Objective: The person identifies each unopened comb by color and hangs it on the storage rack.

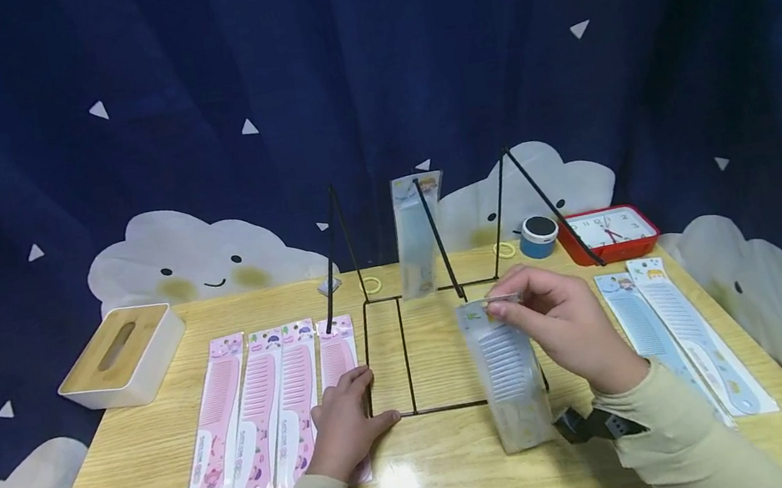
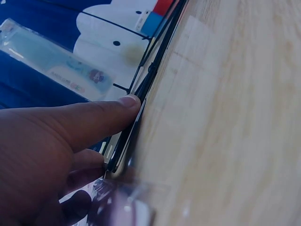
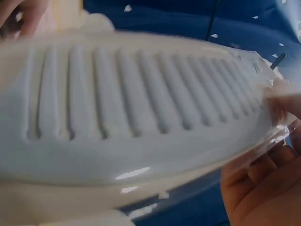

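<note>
My right hand point(image 1: 563, 328) pinches the top edge of a clear-packaged light blue comb point(image 1: 507, 370), which hangs in front of the black wire rack point(image 1: 407, 360). In the right wrist view the comb's teeth point(image 3: 141, 94) fill much of the picture. My left hand point(image 1: 348, 427) rests at the rack's front left corner, thumb on the front bar; the left wrist view shows that thumb point(image 2: 108, 115) laid against the black bar. Another packaged blue comb point(image 1: 415, 240) hangs on the rack. Beside my left hand lies a packaged pink comb point(image 1: 336, 353), partly covered by it.
Several more packaged pink combs point(image 1: 297, 376) lie at left. Packaged blue combs point(image 1: 701, 341) lie at right. A tissue box point(image 1: 123, 356) stands far left; a blue round speaker point(image 1: 538, 237) and a red clock point(image 1: 610, 235) are back right. The rack's prongs point(image 1: 552, 207) slant forward.
</note>
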The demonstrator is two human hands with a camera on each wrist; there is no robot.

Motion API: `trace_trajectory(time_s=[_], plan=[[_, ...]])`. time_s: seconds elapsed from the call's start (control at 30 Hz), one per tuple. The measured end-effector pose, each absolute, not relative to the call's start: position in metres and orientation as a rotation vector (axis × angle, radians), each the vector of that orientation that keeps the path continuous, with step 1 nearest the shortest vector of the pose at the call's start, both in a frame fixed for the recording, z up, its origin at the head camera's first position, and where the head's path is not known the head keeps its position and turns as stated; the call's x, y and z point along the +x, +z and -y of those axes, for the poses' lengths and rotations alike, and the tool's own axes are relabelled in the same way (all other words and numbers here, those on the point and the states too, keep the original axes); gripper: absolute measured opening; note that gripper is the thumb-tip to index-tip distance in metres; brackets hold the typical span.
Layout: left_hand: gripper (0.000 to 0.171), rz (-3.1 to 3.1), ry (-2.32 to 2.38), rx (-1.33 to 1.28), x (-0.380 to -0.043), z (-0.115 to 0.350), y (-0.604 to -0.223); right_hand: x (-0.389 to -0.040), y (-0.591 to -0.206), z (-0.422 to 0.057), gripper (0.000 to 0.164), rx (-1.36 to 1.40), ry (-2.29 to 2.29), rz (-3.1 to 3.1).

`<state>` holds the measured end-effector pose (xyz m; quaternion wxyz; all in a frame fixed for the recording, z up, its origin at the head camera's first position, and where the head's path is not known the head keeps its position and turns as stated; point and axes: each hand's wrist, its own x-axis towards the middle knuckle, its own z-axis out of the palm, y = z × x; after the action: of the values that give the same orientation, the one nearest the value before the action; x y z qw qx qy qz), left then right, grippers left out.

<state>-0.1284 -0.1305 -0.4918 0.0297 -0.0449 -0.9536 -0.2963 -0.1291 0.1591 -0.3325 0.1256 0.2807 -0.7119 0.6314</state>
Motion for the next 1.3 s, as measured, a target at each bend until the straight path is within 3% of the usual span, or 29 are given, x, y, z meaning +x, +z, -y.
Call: trace_trajectory(time_s=[0.23,0.73,0.83,1.3], plan=[[0.077,2.940,-0.923,-0.145,-0.128,0.130,-0.490,-0.120,-0.322,-0.141,0.024,0.900,1.984,1.877],[0.076,2.937,-0.930,-0.147,-0.127,0.129,-0.489,-0.124,-0.312,-0.129,0.010,0.692,1.909,2.023],[0.077,2.941,-0.927,-0.143,-0.127,0.130,-0.489,-0.128,-0.313,-0.129,0.004,0.610,1.863,2.104],[0.076,2.930,-0.934,-0.153,-0.126,0.129,-0.489,-0.162,-0.316,-0.126,0.012,0.582,1.816,2.174]])
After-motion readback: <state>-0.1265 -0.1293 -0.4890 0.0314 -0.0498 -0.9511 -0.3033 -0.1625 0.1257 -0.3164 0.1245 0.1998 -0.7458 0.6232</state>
